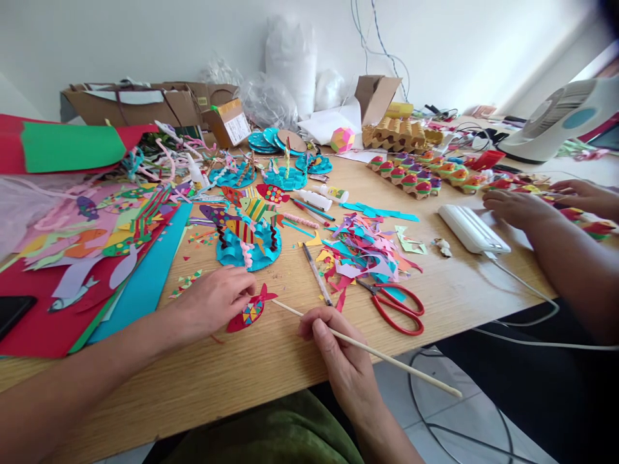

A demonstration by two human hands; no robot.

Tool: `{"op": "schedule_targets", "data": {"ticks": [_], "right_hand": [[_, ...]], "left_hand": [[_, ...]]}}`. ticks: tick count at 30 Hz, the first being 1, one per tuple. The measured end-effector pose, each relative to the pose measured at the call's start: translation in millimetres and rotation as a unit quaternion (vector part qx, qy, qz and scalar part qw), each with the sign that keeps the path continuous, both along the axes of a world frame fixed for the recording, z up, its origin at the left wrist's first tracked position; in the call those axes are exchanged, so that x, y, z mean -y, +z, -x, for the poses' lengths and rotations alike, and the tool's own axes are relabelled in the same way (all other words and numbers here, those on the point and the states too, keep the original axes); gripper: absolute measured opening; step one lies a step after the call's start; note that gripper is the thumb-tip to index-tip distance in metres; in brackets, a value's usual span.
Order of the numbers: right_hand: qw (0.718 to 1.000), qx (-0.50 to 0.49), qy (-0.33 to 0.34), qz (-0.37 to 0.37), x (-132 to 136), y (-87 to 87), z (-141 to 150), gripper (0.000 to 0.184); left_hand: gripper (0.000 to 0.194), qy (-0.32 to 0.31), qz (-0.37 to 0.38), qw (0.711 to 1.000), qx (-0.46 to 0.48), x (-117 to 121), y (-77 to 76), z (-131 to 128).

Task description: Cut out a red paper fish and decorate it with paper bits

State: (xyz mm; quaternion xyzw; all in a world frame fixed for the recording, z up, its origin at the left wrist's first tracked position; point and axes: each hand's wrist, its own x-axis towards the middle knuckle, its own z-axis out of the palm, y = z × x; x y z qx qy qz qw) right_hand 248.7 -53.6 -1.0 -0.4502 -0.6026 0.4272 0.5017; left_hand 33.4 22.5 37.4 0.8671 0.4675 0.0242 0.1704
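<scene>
My right hand [338,351] grips a thin pale wooden stick [401,362] that slants from the table out past the front edge. The stick's far tip is close to the tail of a red paper fish [249,314] with small coloured triangles on its body. My left hand [220,295] rests just left of that fish, its fingers curled together; what they hold, if anything, is hidden. Beyond stands a blue painted base [249,252] with several paper fish and twisted pipe cleaners. A pen [316,274] lies between my right hand and the scraps.
Red-handled scissors [397,308] lie beside a heap of paper scraps [362,248]. A white power bank [472,229] trails a cable off the table. Coloured paper sheets [130,303] cover the left side. At right, another person's hands [515,207] work among painted egg-carton pieces [409,175].
</scene>
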Motion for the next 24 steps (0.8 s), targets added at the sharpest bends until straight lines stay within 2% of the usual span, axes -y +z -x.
{"op": "schedule_targets", "data": {"ticks": [3, 9, 13, 18, 24], "right_hand": [[0.999, 0.026, 0.017, 0.012, -1.5, 4.1, 0.7, 0.022], [0.997, 0.058, 0.042, -0.008, -12.7, 5.6, 8.5, 0.016], [0.997, 0.056, 0.033, -0.037, -20.3, 1.7, 13.6, 0.016], [0.998, 0.036, 0.016, -0.043, -22.3, 4.3, 17.5, 0.023], [0.994, 0.088, 0.026, -0.06, -25.7, 11.7, 18.0, 0.028]], "left_hand": [[0.018, -0.029, -0.039, 0.998, 0.037, 11.8, -4.6, 13.5], [0.024, -0.103, -0.112, 0.983, 0.101, 37.6, -27.7, 37.6], [0.026, -0.097, -0.16, 0.973, 0.136, 45.0, -37.5, 47.4], [0.032, -0.102, -0.167, 0.967, 0.165, 46.1, -41.1, 53.0], [0.035, -0.109, -0.147, 0.966, 0.183, 43.0, -38.9, 53.3]]}}
